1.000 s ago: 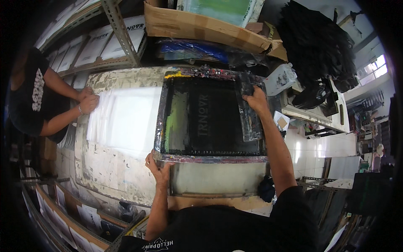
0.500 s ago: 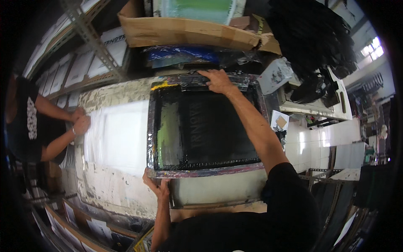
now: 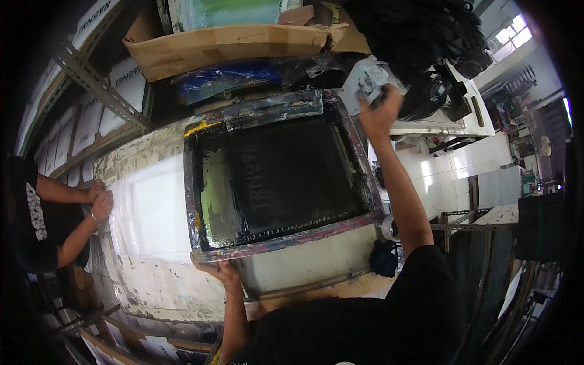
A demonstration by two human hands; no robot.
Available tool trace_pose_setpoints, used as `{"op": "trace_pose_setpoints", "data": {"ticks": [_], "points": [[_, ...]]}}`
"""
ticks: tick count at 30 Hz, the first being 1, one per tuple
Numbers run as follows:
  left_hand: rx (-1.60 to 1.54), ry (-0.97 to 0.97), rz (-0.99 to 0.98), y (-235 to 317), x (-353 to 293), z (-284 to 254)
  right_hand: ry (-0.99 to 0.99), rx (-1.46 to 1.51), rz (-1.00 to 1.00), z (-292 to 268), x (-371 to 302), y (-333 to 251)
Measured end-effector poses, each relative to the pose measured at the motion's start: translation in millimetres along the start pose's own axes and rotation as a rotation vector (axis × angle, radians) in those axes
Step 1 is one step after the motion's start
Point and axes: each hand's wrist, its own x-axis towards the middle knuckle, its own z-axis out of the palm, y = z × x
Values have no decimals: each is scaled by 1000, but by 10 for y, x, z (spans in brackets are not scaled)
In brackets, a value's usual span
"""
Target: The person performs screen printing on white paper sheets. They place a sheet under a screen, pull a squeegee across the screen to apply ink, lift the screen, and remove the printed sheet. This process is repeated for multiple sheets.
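A screen-printing frame (image 3: 280, 240) with ink-smeared edges and a dark mesh lies over the worktable. Its near left corner is gripped by my left hand (image 3: 220, 272), the fingers partly hidden beneath it. Across the far side of the frame rests a squeegee (image 3: 274, 109), coated in dark ink. My right hand (image 3: 382, 115) is raised past the frame's far right corner, thumb and fingers apart. Just beyond it stands a white plastic container (image 3: 356, 82) stained with black; whether the fingers touch it is unclear.
White sheet material (image 3: 149, 204) covers the table left of the frame. A co-worker's hands (image 3: 100, 201) meet at the table's left edge. Behind stand a cardboard box (image 3: 225, 52), blue plastic (image 3: 231, 74) and a dark heap (image 3: 420, 36). Metal shelving (image 3: 100, 88) rises at far left.
My right hand has left the squeegee and moved right toward the white container. The squeegee stays on the frame's far side, and my left hand keeps its corner. The view has shifted.
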Motion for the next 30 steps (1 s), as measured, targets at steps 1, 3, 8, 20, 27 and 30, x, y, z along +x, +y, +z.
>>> {"op": "trace_pose_setpoints", "data": {"ticks": [1,3,8,20,27,30], "points": [[-3,-7,12,-37,16,10,67,44,178,-51,34,158],[4,-15,36,-128,32,-39,107,95,347,-44,37,537],[99,-13,51,-295,81,-85,-104,209,488,500,74,888],[199,43,-43,-257,16,-82,-615,-36,-342,239,443,270],[134,55,-27,-223,34,-36,-932,-358,-741,185,388,-56],[127,53,-42,-234,31,-49,-943,-325,-812,215,315,-160]]}}
